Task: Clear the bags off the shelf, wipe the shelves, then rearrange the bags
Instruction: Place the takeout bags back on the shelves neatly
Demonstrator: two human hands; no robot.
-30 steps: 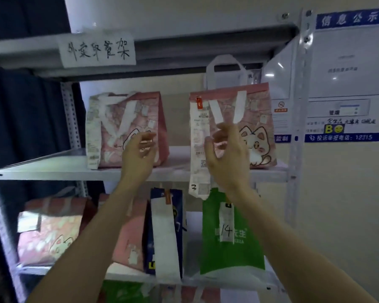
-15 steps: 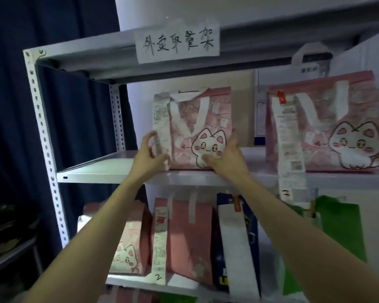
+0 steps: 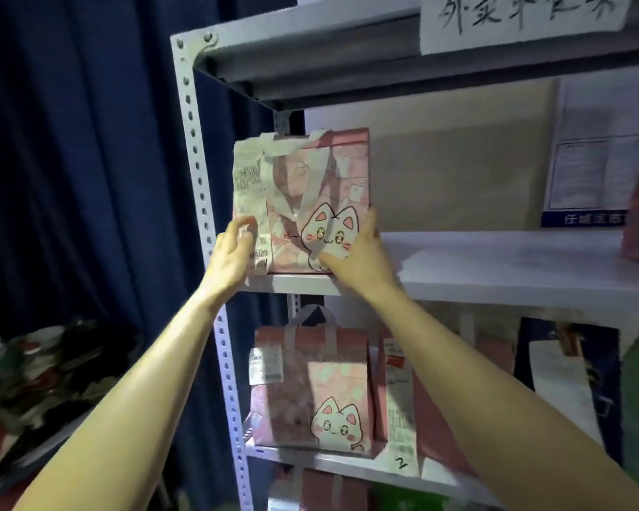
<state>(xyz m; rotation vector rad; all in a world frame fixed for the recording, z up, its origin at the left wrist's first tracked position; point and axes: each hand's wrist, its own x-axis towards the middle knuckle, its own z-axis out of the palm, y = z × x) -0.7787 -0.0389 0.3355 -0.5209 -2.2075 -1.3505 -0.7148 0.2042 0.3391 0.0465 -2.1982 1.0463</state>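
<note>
1. Dark blue curtain (image 3: 89, 160) hangs in folds to my left and fills that side of the view from top to bottom.
2. Heap of mixed clutter (image 3: 41, 370) sits low on my left in front of the curtain. It shows red, white and dark bits, too blurred to name.
3. White paper sign (image 3: 524, 20) with black handwritten characters is up top right, cut off by the frame edge.
4. Plain beige wall panel (image 3: 458, 153) is straight ahead of me.
5. Printed white notice (image 3: 602, 149) is on the wall at right, beside the beige panel, text unreadable.
6. Blue strip (image 3: 583, 218) with white characters runs along the notice's bottom edge.
</note>
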